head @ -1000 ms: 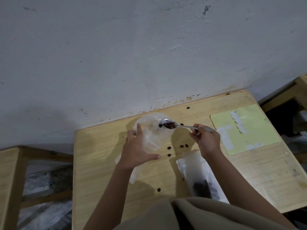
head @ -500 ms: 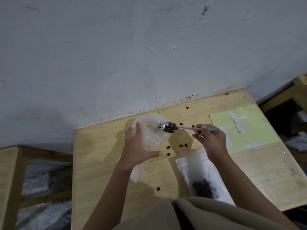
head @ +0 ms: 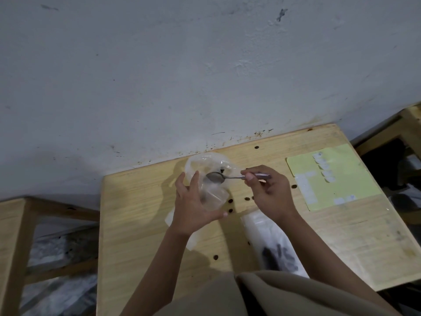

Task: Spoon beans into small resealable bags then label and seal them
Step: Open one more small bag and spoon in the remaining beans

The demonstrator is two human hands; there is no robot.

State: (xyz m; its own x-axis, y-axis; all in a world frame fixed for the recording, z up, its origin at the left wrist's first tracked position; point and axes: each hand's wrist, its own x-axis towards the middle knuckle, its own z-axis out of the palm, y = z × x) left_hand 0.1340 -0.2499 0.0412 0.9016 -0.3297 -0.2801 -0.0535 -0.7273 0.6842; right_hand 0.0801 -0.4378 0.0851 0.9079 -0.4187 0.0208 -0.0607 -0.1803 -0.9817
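Observation:
My left hand (head: 193,206) grips a clear plastic bag (head: 208,176) and holds it upright with its mouth open, above the wooden table (head: 141,215). My right hand (head: 270,192) pinches the handle of a metal spoon (head: 218,177). The spoon's bowl sits inside the bag's mouth and looks nearly bare of beans. A couple of dark beans show at the bag's upper edge. A second bag with dark beans (head: 276,255) lies flat near my right forearm. Loose beans (head: 230,201) are scattered on the tabletop.
A yellow-green sheet with white labels (head: 330,176) lies at the table's right. The table's far edge meets a grey wall (head: 205,76). Wooden furniture stands at left (head: 16,236) and far right. Beige cloth (head: 262,295) covers the near edge.
The spoon, which carried beans beside the bag half a second ago, has moved left into the bag's mouth and now looks nearly empty. My left hand keeps holding the bag.

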